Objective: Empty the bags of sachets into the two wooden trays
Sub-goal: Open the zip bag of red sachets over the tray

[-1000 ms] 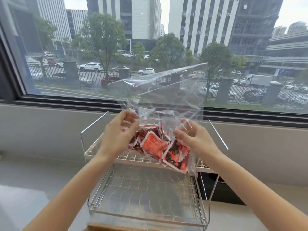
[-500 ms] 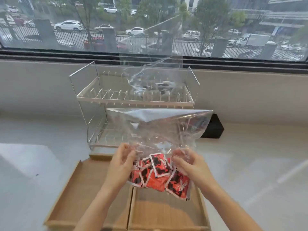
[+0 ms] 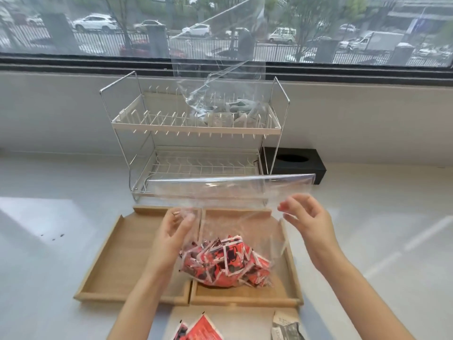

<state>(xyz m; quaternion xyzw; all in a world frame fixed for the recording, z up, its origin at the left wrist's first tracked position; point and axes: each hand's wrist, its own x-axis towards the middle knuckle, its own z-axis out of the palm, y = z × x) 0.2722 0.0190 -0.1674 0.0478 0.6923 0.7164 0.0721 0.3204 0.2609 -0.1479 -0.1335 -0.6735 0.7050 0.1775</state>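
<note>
Your left hand [image 3: 175, 231] pinches the clear bag [image 3: 228, 207] of red sachets [image 3: 224, 262] over the right tray [image 3: 291, 278]; your right hand [image 3: 305, 222] is loosely spread beside it.

Nearer than the right tray [image 3: 293, 278], loose sachets [image 3: 201, 331] are cut by the bottom edge. The left hand [image 3: 171, 231] hides the trays' shared wall; print unreadable.
</note>
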